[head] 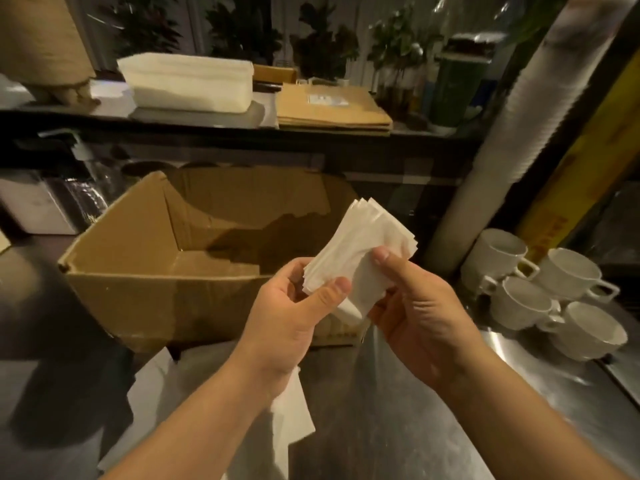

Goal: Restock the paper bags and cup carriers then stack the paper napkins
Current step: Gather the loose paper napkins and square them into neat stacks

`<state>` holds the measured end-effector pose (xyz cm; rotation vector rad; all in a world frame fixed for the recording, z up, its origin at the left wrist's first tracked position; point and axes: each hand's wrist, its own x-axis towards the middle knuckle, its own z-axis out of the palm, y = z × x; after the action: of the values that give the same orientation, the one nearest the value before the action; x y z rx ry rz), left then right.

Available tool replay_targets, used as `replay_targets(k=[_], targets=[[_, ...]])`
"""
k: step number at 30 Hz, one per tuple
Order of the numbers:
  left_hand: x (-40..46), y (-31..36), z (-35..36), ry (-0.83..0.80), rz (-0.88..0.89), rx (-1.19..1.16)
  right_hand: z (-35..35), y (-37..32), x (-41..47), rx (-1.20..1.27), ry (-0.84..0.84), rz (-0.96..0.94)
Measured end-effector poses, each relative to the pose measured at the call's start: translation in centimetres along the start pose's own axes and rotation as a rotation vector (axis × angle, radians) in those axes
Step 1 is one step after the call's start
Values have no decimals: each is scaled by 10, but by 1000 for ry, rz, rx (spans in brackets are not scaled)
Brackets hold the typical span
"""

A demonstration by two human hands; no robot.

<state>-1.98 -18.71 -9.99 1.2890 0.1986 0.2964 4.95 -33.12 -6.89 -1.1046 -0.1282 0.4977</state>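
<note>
Both hands hold a small bundle of white paper napkins [360, 249] above the steel counter, in front of an open cardboard box [145, 271]. My left hand [294, 317] grips the bundle's lower left edge, thumb on top. My right hand [415, 306] holds the lower right side, thumb pressed on the napkins. On the upper shelf lie a tall white stack of napkins [188, 81] and a flat pile of brown paper bags [332, 107]. A stack of brown cup carriers [38, 39] stands at the shelf's far left.
Several white cups [540, 289] sit on the steel counter [381, 410] at the right. A tall sleeve of white paper cups [512, 133] leans beside them. Loose white paper [207, 393] lies under my left forearm. A pump bottle [83, 157] stands left of the box. Plants line the back.
</note>
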Motion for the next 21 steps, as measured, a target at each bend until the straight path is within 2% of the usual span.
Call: replay_targets(k=[9, 16, 21], targets=[[44, 111, -18, 54, -21, -5, 93, -76, 43, -70, 56, -66], [89, 186, -60, 135, -11, 201, 166, -121, 100, -224, -17, -83], [122, 229, -94, 131, -65, 178, 214, -139, 138, -274, -80, -74]])
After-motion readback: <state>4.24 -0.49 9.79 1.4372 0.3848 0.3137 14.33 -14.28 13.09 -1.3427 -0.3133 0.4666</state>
